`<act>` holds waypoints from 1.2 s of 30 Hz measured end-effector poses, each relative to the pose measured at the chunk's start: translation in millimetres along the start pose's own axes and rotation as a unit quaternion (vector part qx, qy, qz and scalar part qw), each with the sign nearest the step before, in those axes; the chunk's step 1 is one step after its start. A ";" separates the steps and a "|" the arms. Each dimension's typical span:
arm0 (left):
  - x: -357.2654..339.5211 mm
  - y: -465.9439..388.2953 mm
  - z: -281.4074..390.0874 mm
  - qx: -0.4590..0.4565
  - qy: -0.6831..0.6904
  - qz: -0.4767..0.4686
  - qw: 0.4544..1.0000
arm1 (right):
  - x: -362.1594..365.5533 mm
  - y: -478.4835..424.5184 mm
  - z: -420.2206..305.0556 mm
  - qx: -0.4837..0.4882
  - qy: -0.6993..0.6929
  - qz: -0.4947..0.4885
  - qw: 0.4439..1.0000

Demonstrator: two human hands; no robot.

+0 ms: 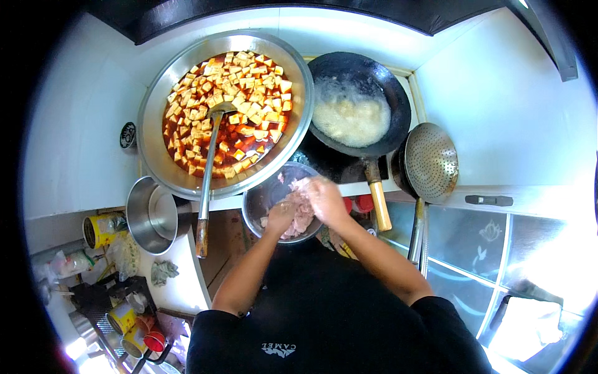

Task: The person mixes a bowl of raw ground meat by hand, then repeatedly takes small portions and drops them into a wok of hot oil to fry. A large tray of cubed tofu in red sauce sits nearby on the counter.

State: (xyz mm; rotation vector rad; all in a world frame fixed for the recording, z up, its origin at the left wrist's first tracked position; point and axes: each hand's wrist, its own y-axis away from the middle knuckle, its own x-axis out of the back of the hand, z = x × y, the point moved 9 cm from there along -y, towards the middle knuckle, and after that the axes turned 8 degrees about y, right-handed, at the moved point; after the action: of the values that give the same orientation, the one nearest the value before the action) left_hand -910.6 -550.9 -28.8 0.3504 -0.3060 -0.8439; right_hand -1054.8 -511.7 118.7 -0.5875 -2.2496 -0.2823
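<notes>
A metal bowl (253, 212) holding pale pink raw meat (300, 219) stands before me, close against my dark shirt. My left hand (281, 217) grips the near left part of the meat, its fingertips partly sunk in. On the right side of the bowl, my right hand (324, 198) is curled over the meat with bent fingers, blurred by motion. Just beyond the bowl, a black wok (397, 103) with a wooden handle (380, 205) sits on the stove, full of bubbling, foamy liquid (350, 119). Pale lumps show faintly under the foam.
Back left, a wide metal basin (299, 84) holds cubed tofu (252, 89) in red sauce, with a long-handled ladle (210, 163) across its rim. An upright steel pot (149, 215) is left of it. A perforated strainer (432, 161) rests right of the wok. Tins (100, 231) stand far left.
</notes>
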 end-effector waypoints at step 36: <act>-0.7 9.4 -20.8 0.062 -0.293 0.053 0.953 | -77.9 29.9 30.9 -0.081 -0.040 -0.154 0.984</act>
State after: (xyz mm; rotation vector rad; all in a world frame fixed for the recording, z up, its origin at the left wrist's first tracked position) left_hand -896.5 -540.8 -43.7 0.1886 -0.9262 -0.8111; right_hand -1013.7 -499.2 40.8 -0.3337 -2.4082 -0.6113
